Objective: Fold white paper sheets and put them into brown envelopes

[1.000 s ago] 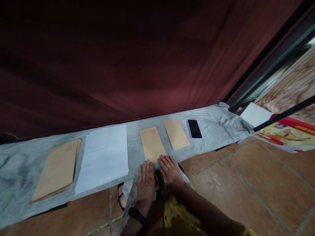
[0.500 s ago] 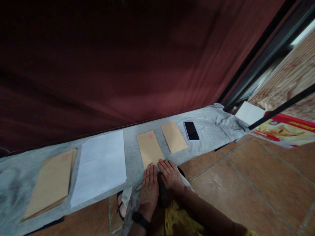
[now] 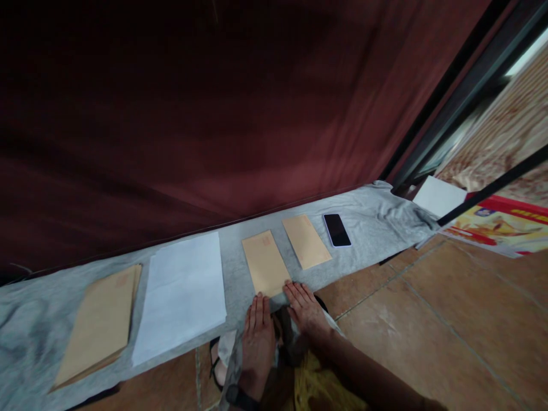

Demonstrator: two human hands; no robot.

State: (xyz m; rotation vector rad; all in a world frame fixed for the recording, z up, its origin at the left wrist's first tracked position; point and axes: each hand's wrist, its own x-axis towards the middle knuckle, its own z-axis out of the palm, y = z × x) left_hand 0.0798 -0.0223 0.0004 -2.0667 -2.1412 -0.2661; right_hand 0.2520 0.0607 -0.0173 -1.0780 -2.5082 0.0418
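Everything is being watched through one head-worn camera, pitched forward and down: the left hand and the right hand are viewed from behind and above, near at bottom centre, the grey-draped counter is seen slanting across, the dark red fabric is faced beyond, the tiled floor is caught lower right

Gray cloth holds, L-R: brown env. pile, white paper pile, mid env., rt. env., phone.
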